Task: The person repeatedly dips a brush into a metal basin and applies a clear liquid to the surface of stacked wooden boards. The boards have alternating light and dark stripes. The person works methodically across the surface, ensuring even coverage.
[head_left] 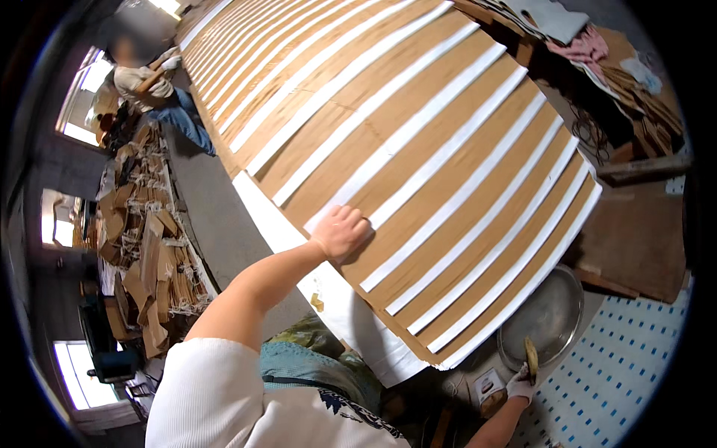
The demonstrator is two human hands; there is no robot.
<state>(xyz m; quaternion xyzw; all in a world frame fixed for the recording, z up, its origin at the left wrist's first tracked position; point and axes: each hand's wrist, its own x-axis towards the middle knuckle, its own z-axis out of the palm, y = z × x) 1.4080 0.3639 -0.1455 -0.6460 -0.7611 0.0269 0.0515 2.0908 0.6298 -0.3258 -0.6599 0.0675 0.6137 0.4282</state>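
A long brown board surface (328, 104) crossed by many parallel white strips (426, 190) stretches away in front of me. My left hand (342, 233) is bare and rests with curled fingers near the surface's left edge, over the end of one strip. Whatever lies under those fingers is hidden. Down at the lower right, my right hand (520, 387) wears a whitish glove and is closed round a flat, tan-brown tool that looks like a brush (531, 360). The brush is raised at the rim of a round metal basin (549, 317), below the board's near right corner.
A white sheet (258, 209) hangs along the board's left side. At the far left another person (153, 86) stands beside the board. Cardboard pieces (149, 261) are piled on the left. A white panel with blue marks (605, 366) lies lower right; cloths (586, 48) are heaped upper right.
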